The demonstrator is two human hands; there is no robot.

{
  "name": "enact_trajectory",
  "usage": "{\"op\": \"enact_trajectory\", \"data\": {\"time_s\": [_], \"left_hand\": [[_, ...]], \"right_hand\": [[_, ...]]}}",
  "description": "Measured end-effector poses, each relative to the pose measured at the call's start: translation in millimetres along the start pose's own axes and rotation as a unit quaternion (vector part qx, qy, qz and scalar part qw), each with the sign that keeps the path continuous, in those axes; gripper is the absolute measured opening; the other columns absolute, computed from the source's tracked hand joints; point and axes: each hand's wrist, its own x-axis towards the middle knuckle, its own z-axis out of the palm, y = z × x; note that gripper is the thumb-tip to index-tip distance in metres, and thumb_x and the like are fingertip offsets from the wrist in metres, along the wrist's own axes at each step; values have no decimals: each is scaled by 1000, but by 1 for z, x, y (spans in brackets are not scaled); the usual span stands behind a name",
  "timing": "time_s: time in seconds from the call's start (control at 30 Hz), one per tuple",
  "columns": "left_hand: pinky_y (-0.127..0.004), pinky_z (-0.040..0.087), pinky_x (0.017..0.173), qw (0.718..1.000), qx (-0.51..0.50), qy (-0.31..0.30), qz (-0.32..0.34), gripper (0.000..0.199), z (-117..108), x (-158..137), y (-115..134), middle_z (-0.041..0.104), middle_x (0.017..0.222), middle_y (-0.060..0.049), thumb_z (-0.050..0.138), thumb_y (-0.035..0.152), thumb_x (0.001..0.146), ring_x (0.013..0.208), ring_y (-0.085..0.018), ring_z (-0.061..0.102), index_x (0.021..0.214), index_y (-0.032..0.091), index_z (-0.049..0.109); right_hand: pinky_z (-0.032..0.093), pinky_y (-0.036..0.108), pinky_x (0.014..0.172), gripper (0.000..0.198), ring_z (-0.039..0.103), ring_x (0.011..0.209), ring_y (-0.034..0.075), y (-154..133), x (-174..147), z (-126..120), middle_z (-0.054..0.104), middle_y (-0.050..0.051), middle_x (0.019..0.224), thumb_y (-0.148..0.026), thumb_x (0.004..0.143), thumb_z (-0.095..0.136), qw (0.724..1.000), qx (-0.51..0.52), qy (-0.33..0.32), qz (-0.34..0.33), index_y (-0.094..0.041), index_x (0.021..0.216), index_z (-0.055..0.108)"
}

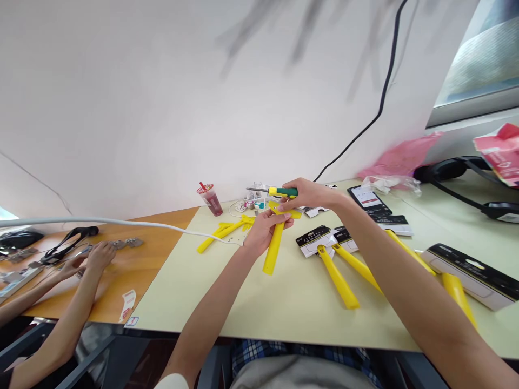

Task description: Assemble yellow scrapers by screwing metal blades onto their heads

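Fingers on the left hand (258,233) are pinching a yellow piece (273,254), thumb over the top, and the ones on the right hand (308,193) are curled round the green-and-yellow handle of a screwdriver (279,192). The yellow piece is up off the pale table (292,310), roughly mid-table, long end toward the near edge. Right fingertips sit up against its far end too, but can't tell if they're actually gripping it. My read: screwdriver work on that piece is the step in hand, though the shaft points left and the tip isn't on it, so probably between turns. Putting the driver to use would call for swinging the tip round onto the piece while the left pinch holds firm. Container-wise, far left of the table there's a clear cup (211,199) with a dark reddish drink (214,208) in it and a red straw (203,186) poking out. Far right has a pink bag (407,155), a crumpled clear bag (391,185) just near of it, and a red-and-white packet (503,154); no clue what's in any of those three.
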Motion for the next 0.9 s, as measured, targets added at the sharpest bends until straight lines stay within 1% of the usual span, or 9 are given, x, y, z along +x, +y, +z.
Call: {"op": "enact_trajectory", "data": {"time_s": [0.17, 0.3, 0.4, 0.43, 0.5, 0.6, 0.67, 0.73, 0.9], "left_hand": [[-39, 62, 107, 999, 18, 26, 9, 38, 0, 1, 0, 76, 89, -8, 98, 15, 73, 87, -18, 78, 91, 14, 64], [-43, 61, 108, 998, 44, 42, 21, 54, -4, 1, -2, 78, 101, -11, 99, 16, 71, 92, -21, 79, 107, 15, 60], [-45, 64, 99, 984, 154, 68, 62, 74, -11, -1, -7, 73, 125, -15, 99, 22, 72, 91, -21, 78, 132, 19, 54], [-45, 65, 95, 970, 213, 81, 86, 81, -14, -3, -9, 69, 135, -16, 98, 24, 74, 90, -20, 78, 140, 22, 51], [-45, 66, 92, 921, 345, 103, 149, 86, -20, -6, -14, 57, 154, -18, 93, 27, 80, 93, -20, 75, 152, 28, 46], [-52, 62, 103, 822, 501, 102, 252, 70, -25, -8, -22, 49, 165, -17, 79, 23, 90, 109, -26, 72, 155, 31, 53], [-56, 57, 112, 777, 554, 84, 287, 54, -26, -9, -26, 50, 167, -16, 68, 21, 97, 122, -31, 70, 150, 33, 62], [-58, 54, 115, 763, 574, 69, 291, 44, -25, -10, -29, 52, 167, -15, 59, 24, 103, 130, -35, 68, 144, 34, 68], [-57, 48, 121, 778, 561, 34, 281, 40, -24, -13, -32, 52, 168, -17, 51, 29, 107, 150, -38, 54, 141, 31, 72]], "right_hand": [[33, 30, 58, 53, 50, 67, 14, 0, 3, 5, 64, -1, 74, -55, 64, 95, 999, 9, 20, 28, -22, 72, 54], [34, 29, 57, 51, 50, 67, 14, 9, 10, 10, 61, -3, 71, -53, 64, 94, 999, 29, 18, 30, -22, 72, 53], [32, 30, 57, 47, 47, 66, 14, 20, 16, 14, 58, -4, 69, -51, 66, 93, 999, 14, 25, 26, -22, 73, 57], [32, 30, 57, 46, 46, 66, 14, 24, 18, 15, 58, -4, 70, -50, 66, 93, 999, 10, 28, 26, -22, 74, 57], [32, 30, 57, 45, 47, 66, 14, 29, 22, 17, 58, -4, 70, -48, 66, 92, 999, 10, 34, 28, -22, 73, 57], [31, 30, 57, 43, 46, 65, 14, 36, 25, 19, 55, -5, 67, -45, 66, 91, 998, 17, 44, 36, -22, 72, 55], [33, 29, 57, 40, 47, 65, 14, 38, 27, 20, 54, -5, 66, -42, 66, 89, 998, 23, 45, 38, -22, 72, 54], [36, 29, 58, 40, 49, 66, 14, 39, 27, 20, 56, -5, 66, -42, 67, 88, 998, 24, 45, 39, -23, 71, 53], [39, 30, 58, 50, 54, 65, 16, 35, 25, 18, 57, -4, 63, -53, 66, 93, 998, 24, 48, 45, -23, 70, 52]]}}
